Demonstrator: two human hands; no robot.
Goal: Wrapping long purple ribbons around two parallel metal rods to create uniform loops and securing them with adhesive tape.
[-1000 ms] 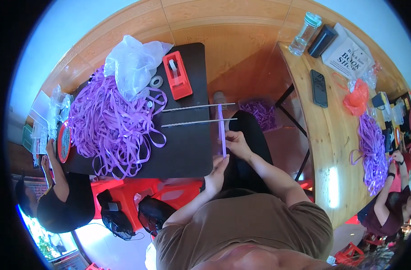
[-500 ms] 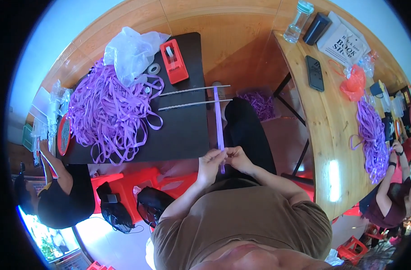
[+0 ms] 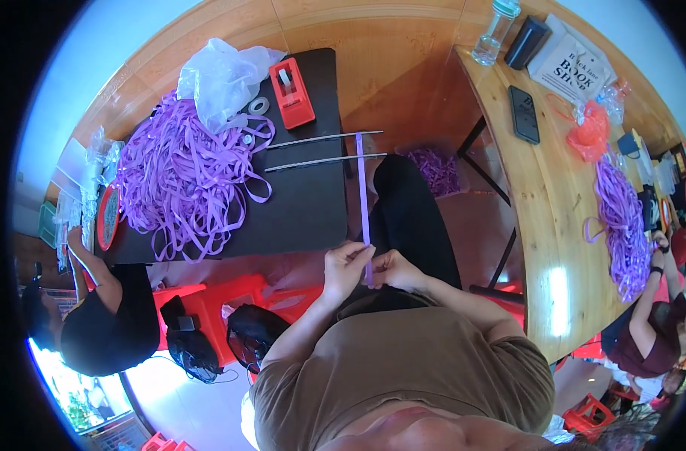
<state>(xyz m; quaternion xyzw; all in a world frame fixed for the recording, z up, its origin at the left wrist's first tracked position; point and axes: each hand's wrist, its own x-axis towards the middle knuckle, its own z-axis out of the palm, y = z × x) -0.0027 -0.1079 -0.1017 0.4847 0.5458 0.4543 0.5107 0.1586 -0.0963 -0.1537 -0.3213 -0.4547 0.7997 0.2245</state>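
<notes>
Purple ribbon point(image 3: 363, 189) crosses two rods point(image 3: 313, 164), pinched in the left hand point(image 3: 345, 268) and right hand point(image 3: 398, 272); straightening seems underway, next needing even tension.

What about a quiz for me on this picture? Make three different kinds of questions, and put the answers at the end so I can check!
1. True or false: the red tape dispenser is on the dark table.

2. Pick one. What is the left hand pinching?
A) a black phone
B) a purple strip
C) a clear bottle

3. Count: how many thin rods stick out past the dark table's edge?

Key:
1. True.
2. B, the purple strip.
3. Two, side by side.
</notes>
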